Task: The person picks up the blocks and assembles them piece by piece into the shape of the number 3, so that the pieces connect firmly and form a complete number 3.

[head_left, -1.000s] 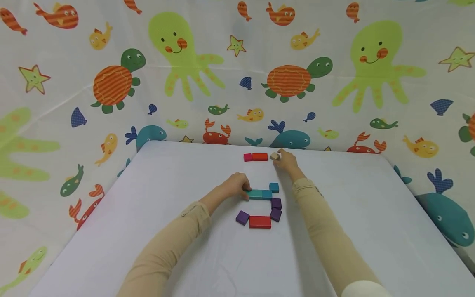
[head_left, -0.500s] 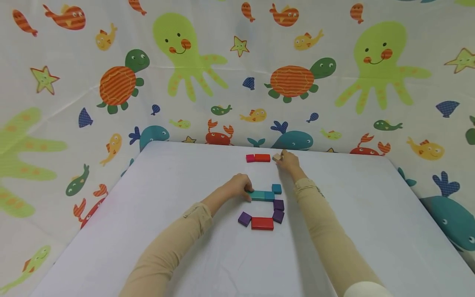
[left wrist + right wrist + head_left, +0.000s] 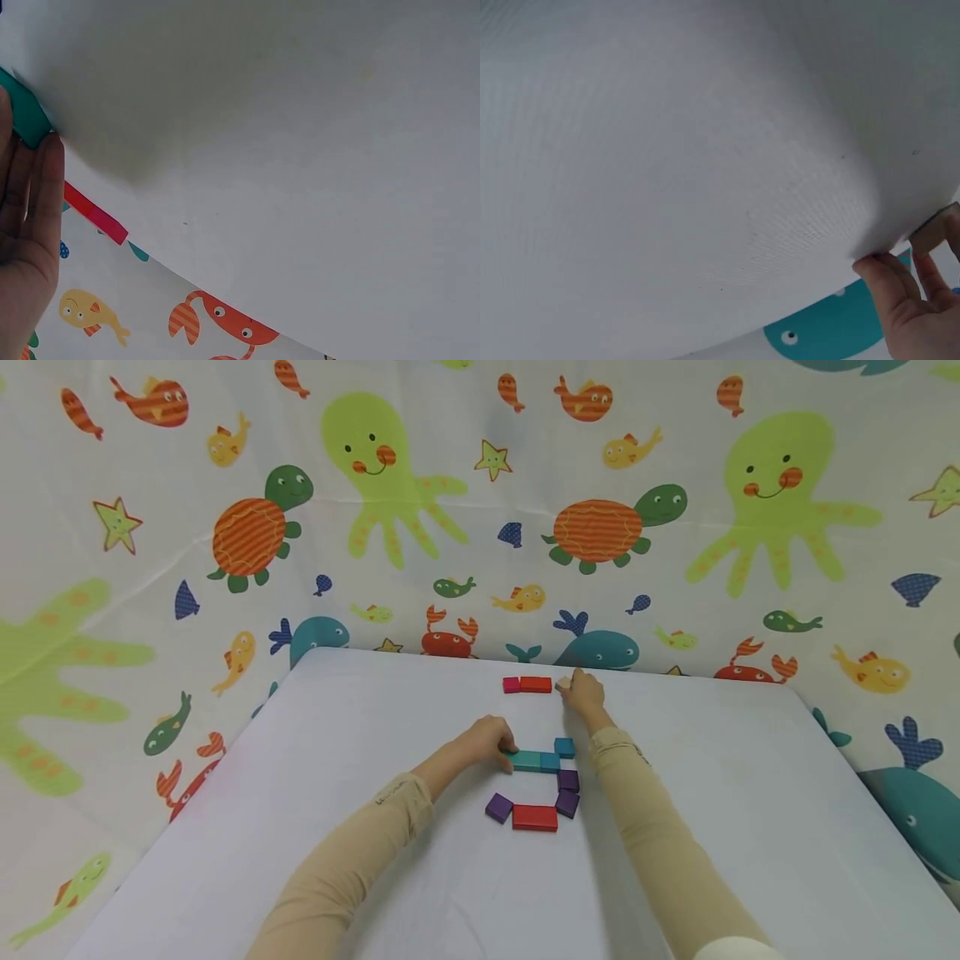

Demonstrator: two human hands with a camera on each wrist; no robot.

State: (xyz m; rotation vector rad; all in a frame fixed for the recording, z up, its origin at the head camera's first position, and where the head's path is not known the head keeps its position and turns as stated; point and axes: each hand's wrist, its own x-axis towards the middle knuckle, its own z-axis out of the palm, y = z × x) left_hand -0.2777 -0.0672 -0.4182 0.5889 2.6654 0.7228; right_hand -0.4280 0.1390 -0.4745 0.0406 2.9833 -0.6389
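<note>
In the head view, my left hand (image 3: 487,742) pinches the left end of a long teal block (image 3: 527,761), which lies on the table. A blue cube (image 3: 550,762) touches that block's right end, and another blue cube (image 3: 565,747) sits just behind. Farther back, my right hand (image 3: 585,692) holds a small beige block (image 3: 563,684) between thumb and fingers, close to the right end of a long red-orange block (image 3: 536,685). The fingers partly cover the beige block. The left wrist view shows the teal block (image 3: 28,120) at the fingertips; the right wrist view shows the beige block (image 3: 930,234).
A pink cube (image 3: 512,685) abuts the red-orange block near the back edge. Nearer lie two purple cubes (image 3: 567,782) on the right, a red block (image 3: 535,817) and a tilted purple cube (image 3: 499,807). A sea-animal cloth (image 3: 465,527) hangs behind the white table (image 3: 360,710).
The beige block has turned slightly in my right hand and sits a little closer to the red-orange block. My left hand stays on the teal block. The head view has shifted slightly.
</note>
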